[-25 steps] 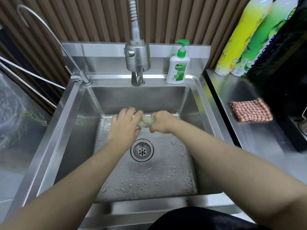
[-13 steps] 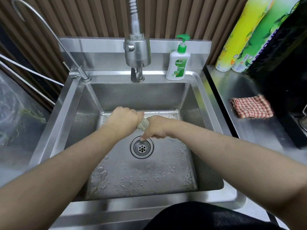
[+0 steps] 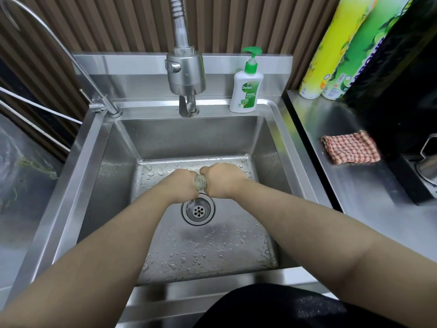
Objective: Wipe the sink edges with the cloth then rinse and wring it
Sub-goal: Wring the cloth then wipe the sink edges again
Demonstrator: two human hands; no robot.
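Observation:
A small greyish wet cloth (image 3: pixel 201 181) is squeezed into a tight wad between my two fists, just above the drain (image 3: pixel 198 210) of the steel sink (image 3: pixel 94 147). My left hand (image 3: pixel 181 185) grips its left end and my right hand (image 3: pixel 221 179) grips its right end. Only a short piece of cloth shows between the knuckles. A thin dribble of water hangs from it toward the drain. The spray faucet (image 3: pixel 185 74) above is not running.
A soap pump bottle (image 3: pixel 246 87) stands on the back rim at the right. A thin gooseneck tap (image 3: pixel 59 50) rises at the back left. On the right counter lie a red checked cloth (image 3: pixel 351 147), two tall bottles (image 3: pixel 331 48) and a kettle (image 3: pixel 429 162).
Both fists have drawn closer together and twisted on the cloth, so less of it shows. The view has tilted slightly.

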